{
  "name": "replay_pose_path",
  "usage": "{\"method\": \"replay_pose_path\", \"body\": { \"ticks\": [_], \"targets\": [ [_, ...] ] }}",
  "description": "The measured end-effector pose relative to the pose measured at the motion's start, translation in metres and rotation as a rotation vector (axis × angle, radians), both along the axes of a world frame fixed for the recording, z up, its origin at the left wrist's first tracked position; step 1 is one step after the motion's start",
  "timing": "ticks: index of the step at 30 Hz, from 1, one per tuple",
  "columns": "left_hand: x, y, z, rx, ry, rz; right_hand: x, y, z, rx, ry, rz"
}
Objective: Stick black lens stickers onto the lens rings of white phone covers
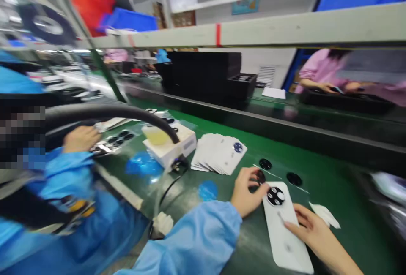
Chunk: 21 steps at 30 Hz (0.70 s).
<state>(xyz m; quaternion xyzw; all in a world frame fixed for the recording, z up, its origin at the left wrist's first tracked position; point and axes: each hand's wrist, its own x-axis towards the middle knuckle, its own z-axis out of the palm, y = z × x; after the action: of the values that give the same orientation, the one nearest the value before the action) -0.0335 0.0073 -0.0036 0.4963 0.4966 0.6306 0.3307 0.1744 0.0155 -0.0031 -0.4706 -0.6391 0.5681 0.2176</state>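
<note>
A white phone back cover [285, 232] with a round black camera ring [275, 196] lies on the green mat in front of me. My left hand [249, 192], in a blue sleeve, curls its fingers at the cover's top corner beside the ring, pinching a small black round part [260, 177]. My right hand [306, 223] rests on the cover's right edge with fingers pressed down on it. Two more black round parts [265, 164] [294, 178] lie just beyond the cover.
A fanned stack of white cards [218, 153] lies left of the cover, beside a white box [171, 147] with a black hose. A co-worker in a blue sleeve [63, 173] works at left. Black trays [206, 76] stand behind, and a person in pink [320, 72] sits across.
</note>
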Motion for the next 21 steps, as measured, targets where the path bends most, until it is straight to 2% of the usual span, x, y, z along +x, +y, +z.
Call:
{"method": "replay_pose_path", "body": {
  "ticks": [4, 6, 9, 12, 16, 21],
  "targets": [
    [-0.008, 0.005, -0.003, -0.075, -0.118, 0.046, -0.012, -0.016, 0.024, -0.011, 0.131, -0.259],
    [-0.01, 0.007, -0.004, -0.111, -0.149, 0.052, -0.013, -0.025, 0.031, 0.017, 0.208, -0.326],
    [-0.009, 0.006, -0.005, -0.157, -0.152, 0.03, -0.015, -0.041, 0.04, 0.107, 0.299, -0.353],
    [-0.005, 0.002, -0.005, -0.173, -0.122, -0.003, -0.018, -0.06, 0.048, 0.143, 0.306, -0.345],
    [-0.002, 0.0, -0.003, -0.184, -0.075, -0.018, -0.019, -0.078, 0.059, 0.102, 0.316, -0.419],
    [-0.005, -0.001, -0.001, -0.218, -0.039, -0.018, -0.018, -0.085, 0.068, 0.035, 0.305, -0.46]
  ]
}}
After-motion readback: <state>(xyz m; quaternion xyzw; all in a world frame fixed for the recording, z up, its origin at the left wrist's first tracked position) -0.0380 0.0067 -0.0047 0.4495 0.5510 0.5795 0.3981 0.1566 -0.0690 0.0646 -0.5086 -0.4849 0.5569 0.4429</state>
